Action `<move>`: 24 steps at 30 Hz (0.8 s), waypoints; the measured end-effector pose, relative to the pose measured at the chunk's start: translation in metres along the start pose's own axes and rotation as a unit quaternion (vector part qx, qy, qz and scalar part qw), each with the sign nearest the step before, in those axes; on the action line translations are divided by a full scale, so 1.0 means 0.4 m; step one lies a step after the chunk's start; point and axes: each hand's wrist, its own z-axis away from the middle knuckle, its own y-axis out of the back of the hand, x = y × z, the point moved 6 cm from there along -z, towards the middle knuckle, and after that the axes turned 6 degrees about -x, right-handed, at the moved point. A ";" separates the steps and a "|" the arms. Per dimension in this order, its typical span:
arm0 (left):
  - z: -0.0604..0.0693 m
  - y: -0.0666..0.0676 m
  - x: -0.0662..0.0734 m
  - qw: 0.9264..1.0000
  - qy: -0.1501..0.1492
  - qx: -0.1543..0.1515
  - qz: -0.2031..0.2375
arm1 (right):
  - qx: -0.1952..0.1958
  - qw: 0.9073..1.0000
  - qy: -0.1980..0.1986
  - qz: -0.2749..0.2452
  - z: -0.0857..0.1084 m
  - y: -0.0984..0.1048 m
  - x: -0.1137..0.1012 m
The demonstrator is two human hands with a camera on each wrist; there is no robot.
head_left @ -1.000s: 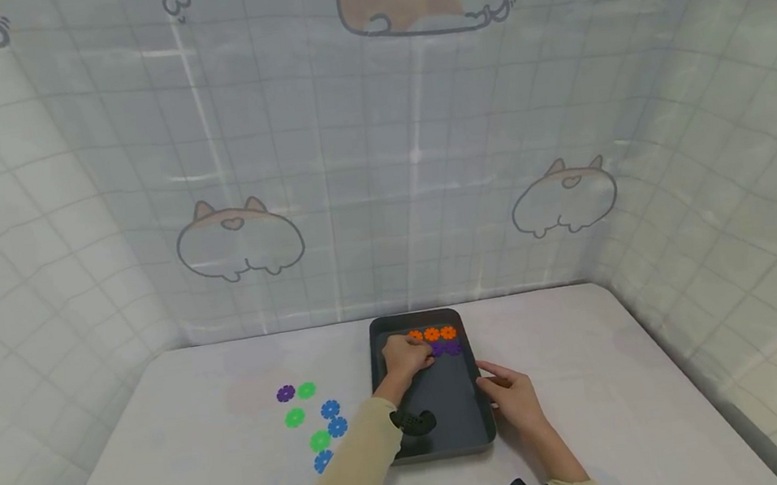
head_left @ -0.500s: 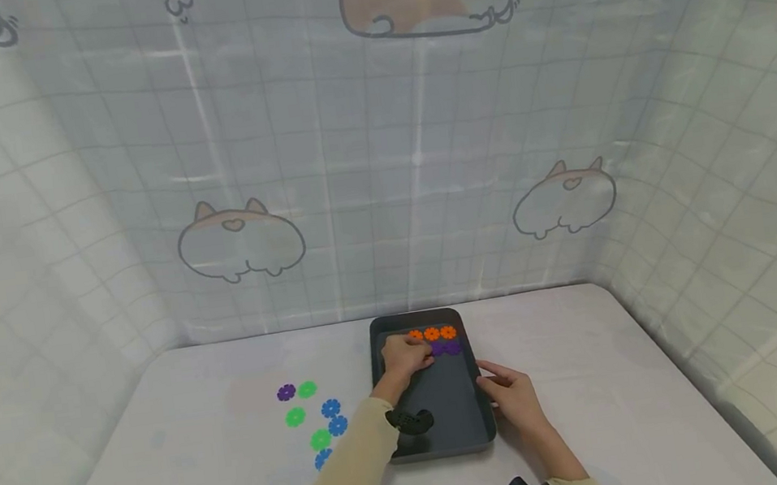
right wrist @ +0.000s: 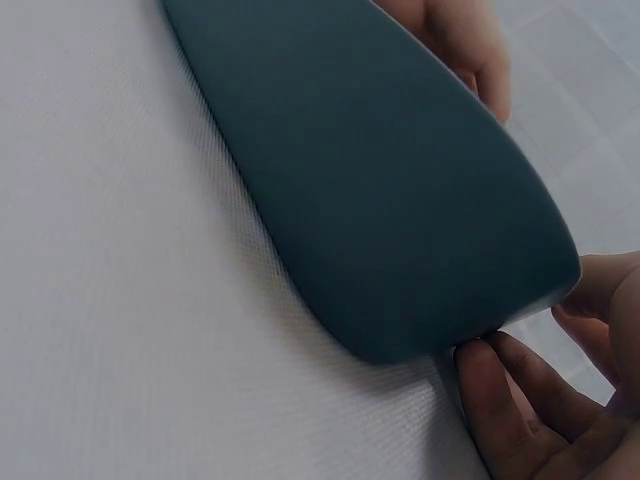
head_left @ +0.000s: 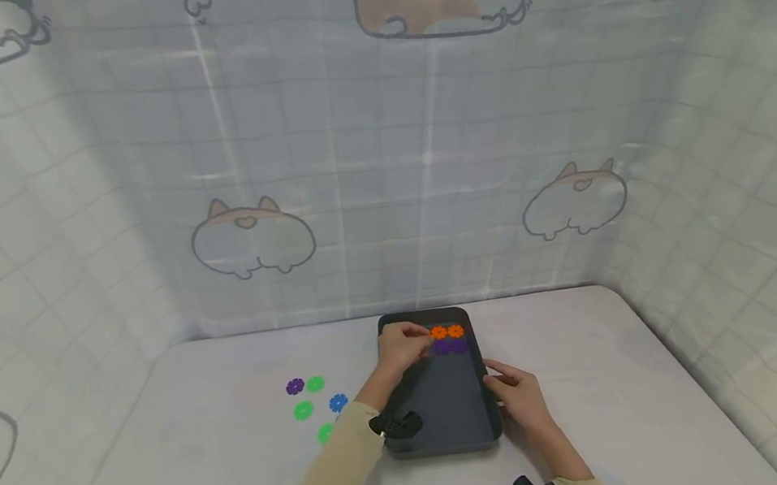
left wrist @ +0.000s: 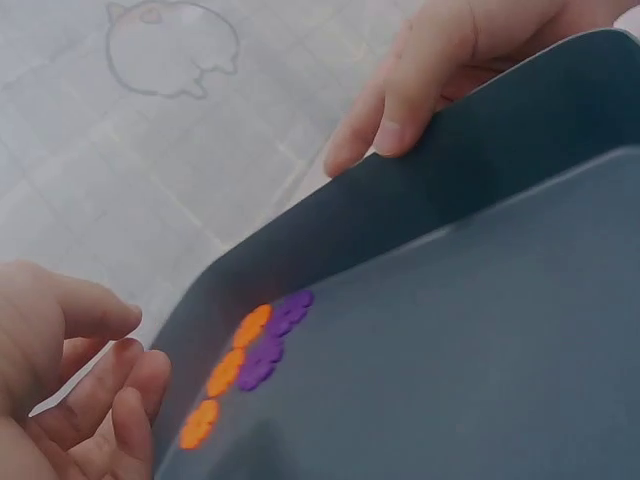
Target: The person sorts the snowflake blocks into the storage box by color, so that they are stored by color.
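Note:
A dark rectangular baking tray (head_left: 443, 411) lies on the table. In its far right corner sit flower-shaped plastic discs: a row of orange discs (left wrist: 226, 372) beside two purple discs (left wrist: 262, 362). My left hand (head_left: 402, 345) hovers over the tray's far left part, hiding one orange disc from the head view. In the left wrist view the left hand (left wrist: 85, 375) has loosely bent fingers with nothing between them. My right hand (head_left: 523, 403) holds the tray's right rim, thumb at the top edge and fingers (right wrist: 490, 390) against the outer wall.
Left of the tray, loose discs lie on the white table (head_left: 189, 465): a purple disc (head_left: 294, 387), green discs (head_left: 303, 410) and a blue disc (head_left: 338, 402). The left sleeve (head_left: 331, 475) covers part of that area. A patterned curtain (head_left: 368, 196) rises behind the table.
My left hand has drawn back slightly, up and left from the discs in the tray. The right hand keeps its hold. The head view has shifted, and the sleeve now covers some blue discs.

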 end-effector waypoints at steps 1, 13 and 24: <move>0.002 0.005 0.004 1.000 -0.009 0.001 -0.005 | 0.001 1.000 -0.001 0.001 -0.001 0.001 0.000; 0.043 0.136 0.025 0.995 -0.047 0.035 -0.074 | -0.003 1.000 -0.011 0.001 0.008 0.000 -0.012; 0.083 0.285 0.001 0.983 -0.047 0.080 -0.160 | 0.003 1.000 -0.010 0.019 0.011 0.003 -0.013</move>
